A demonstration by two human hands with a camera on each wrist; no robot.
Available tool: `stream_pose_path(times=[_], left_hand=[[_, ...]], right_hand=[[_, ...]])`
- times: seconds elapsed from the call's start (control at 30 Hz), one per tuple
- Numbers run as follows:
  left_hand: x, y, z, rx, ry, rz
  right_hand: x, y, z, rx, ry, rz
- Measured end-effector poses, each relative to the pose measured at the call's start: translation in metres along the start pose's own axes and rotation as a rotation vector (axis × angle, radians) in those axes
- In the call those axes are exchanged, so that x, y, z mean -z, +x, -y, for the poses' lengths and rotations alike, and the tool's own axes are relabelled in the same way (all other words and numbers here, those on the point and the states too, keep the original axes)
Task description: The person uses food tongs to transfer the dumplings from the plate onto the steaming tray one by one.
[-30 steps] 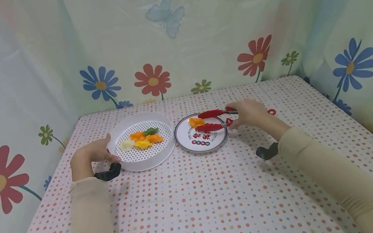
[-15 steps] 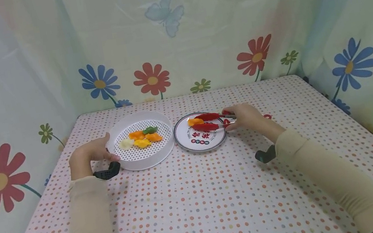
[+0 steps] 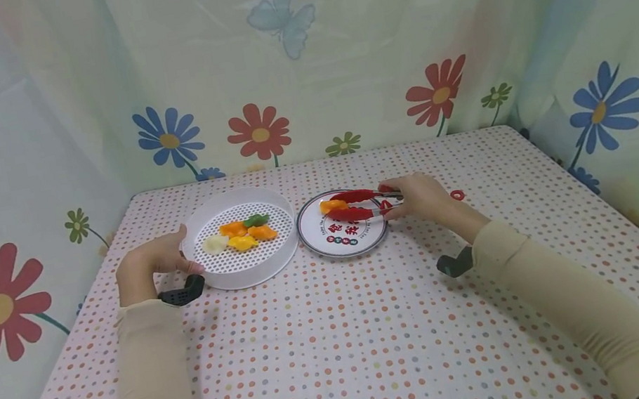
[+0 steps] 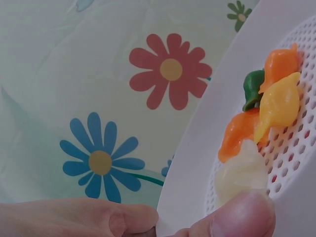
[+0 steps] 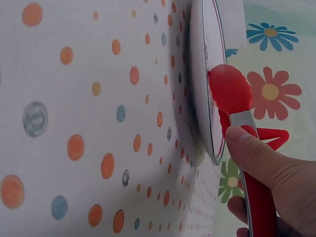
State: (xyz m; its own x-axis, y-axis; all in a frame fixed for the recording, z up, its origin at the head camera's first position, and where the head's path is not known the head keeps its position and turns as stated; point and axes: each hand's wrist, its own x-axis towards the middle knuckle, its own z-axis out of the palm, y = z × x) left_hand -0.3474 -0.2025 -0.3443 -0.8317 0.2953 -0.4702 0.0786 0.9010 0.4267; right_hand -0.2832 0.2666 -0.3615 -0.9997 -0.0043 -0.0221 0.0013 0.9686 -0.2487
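Observation:
My left hand pinches the rim of a round white steamer basket with a perforated floor; the thumb shows in the left wrist view. Several toy dumplings lie in it: a white one, a yellow one, a green one and orange ones. With my right hand I hold red-tipped tongs over a white plate. Their two red heads lie on either side of an orange dumpling on the plate. The right wrist view hides that dumpling.
The plate stands just right of the basket, its rim close to it. A dotted cloth covers the table, and flowered curtains hang behind and at both sides. The red ring end of the tongs sticks out beyond my right hand.
The tongs have shifted slightly left, and their heads have come closer together around the orange dumpling. My left hand and the basket stay in place.

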Motion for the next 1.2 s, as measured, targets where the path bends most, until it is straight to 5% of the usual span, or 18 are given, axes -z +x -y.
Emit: stream_pose_path(times=[0.77,1.2], left_hand=[[0.006,-0.005,-0.008,0.018,0.025,0.003],[0.001,-0.003,-0.003,0.022,0.007,0.014]], right_hand=[[0.022,-0.008,0.014,0.026,0.01,-0.062],[0.038,-0.008,0.071,0.128,-0.055,-0.053]])
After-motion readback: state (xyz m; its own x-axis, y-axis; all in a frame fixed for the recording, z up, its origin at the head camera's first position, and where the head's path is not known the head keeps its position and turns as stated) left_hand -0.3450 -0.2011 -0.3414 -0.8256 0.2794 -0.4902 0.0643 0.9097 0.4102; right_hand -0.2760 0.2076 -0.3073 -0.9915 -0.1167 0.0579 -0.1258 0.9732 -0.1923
